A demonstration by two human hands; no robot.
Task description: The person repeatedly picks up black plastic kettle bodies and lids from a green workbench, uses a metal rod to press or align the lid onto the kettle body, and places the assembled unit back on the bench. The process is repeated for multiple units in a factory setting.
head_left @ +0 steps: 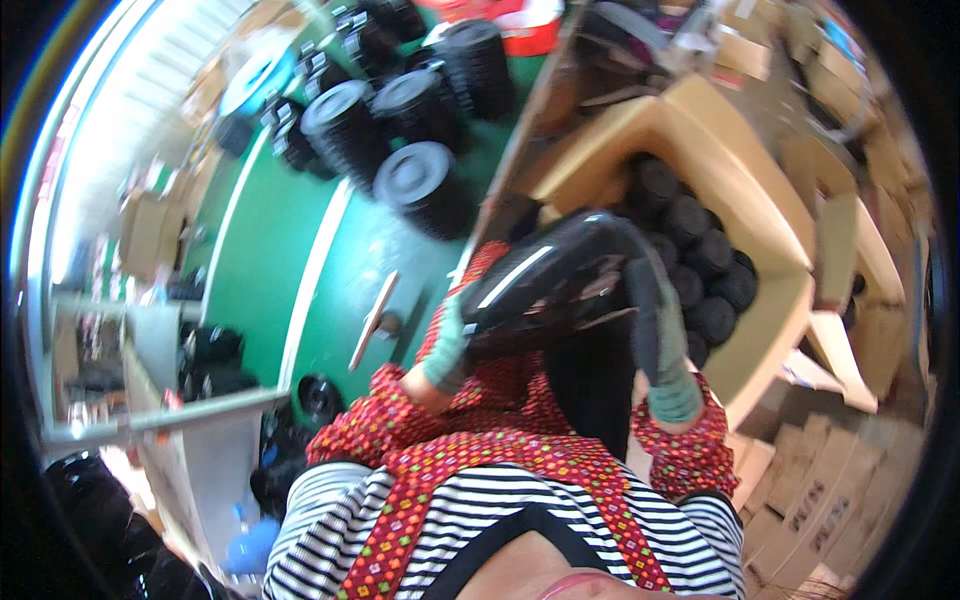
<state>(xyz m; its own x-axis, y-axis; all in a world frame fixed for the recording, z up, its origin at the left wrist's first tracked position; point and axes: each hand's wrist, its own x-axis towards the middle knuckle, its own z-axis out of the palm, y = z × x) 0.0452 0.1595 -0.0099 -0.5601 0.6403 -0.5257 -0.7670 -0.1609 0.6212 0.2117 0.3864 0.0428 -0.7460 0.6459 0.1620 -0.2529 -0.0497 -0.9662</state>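
Note:
A large glossy black rounded plastic piece [550,285] is held up between my two gloved hands, in front of my red patterned apron. Its exact kind does not show. My left hand [455,335], in a glove with a pale green cuff, grips its left end, the fingertips partly hidden. Around the right end wraps my right hand [650,310] in a grey-green glove, its fingers running up along the edge. Just beyond the piece, to the right, an open cardboard box [740,150] contains several black round pieces [708,250].
Stacks of black round pieces [415,175] stand on the green table [320,255] at the left. A small stick-like tool [373,320] lies nearer me. Flattened cardboard [835,490] covers the floor at lower right. A red tub [530,28] sits at the far edge.

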